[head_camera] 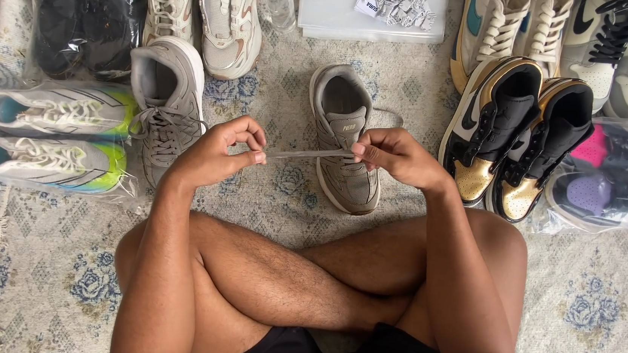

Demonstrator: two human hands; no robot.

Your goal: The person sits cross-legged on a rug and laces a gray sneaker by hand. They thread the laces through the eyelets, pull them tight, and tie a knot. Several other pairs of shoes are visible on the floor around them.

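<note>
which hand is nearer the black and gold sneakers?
Right. The right hand pinches the lace just left of the black and gold sneakers; the left hand is further left, beyond the grey shoe.

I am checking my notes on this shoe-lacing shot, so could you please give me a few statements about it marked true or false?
1. Both hands hold a grey lace stretched between them. True.
2. The left hand rests on the black and gold pair. False: the black and gold pair stands untouched to the right.
3. The grey shoe under the lace sits on a patterned rug. True.
4. The second grey shoe has no lace. False: it is laced.
5. The right hand pinches the lace over the grey shoe. True.
</note>
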